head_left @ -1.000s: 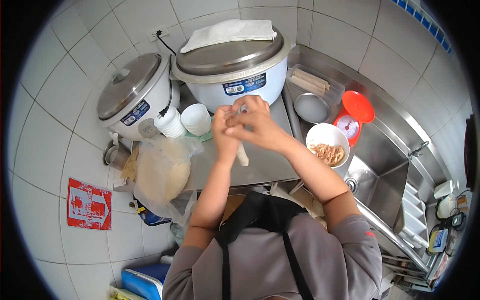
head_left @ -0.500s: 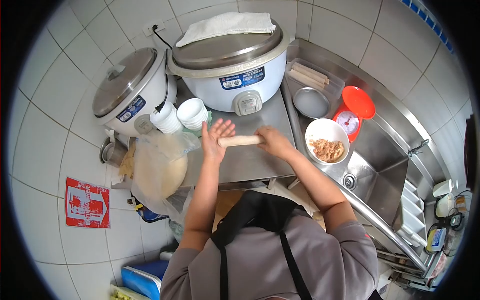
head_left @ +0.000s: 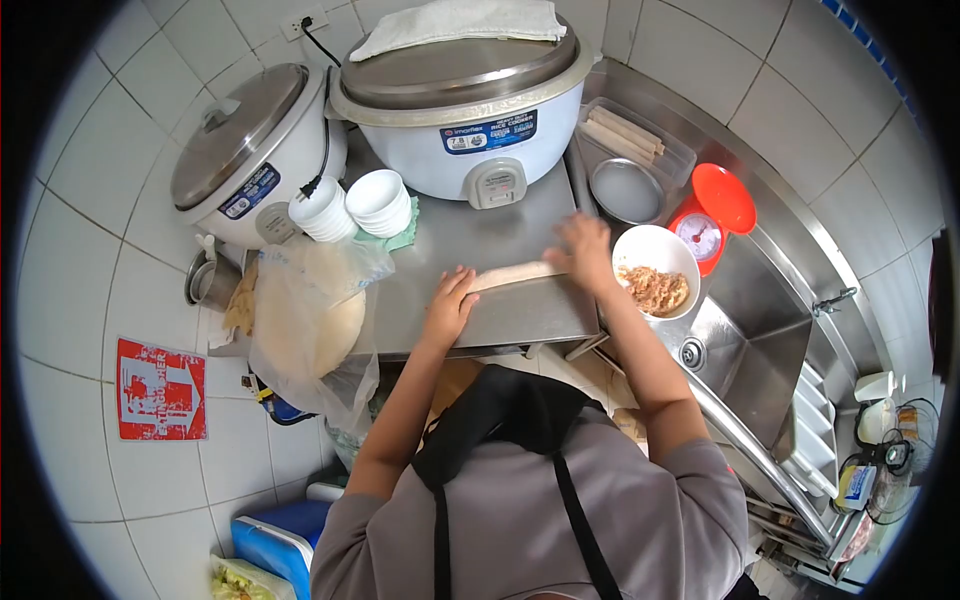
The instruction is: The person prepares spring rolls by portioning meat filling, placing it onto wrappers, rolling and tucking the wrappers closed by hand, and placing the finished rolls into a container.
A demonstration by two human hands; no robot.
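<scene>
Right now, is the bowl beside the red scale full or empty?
Partly full: the bowl holds brown food, but much of its white inside shows bare.

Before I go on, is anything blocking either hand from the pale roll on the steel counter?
Nothing visible. The left hand is at the left end of the roll; the blurred right hand is by its right end. The white bowl stands off to the right.

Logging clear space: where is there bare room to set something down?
Bare steel counter lies between the large rice cooker and the pale roll, and from the roll to the near edge. Crowded: left, bowl stacks and plastic bag; right, white bowl and red scale.
</scene>
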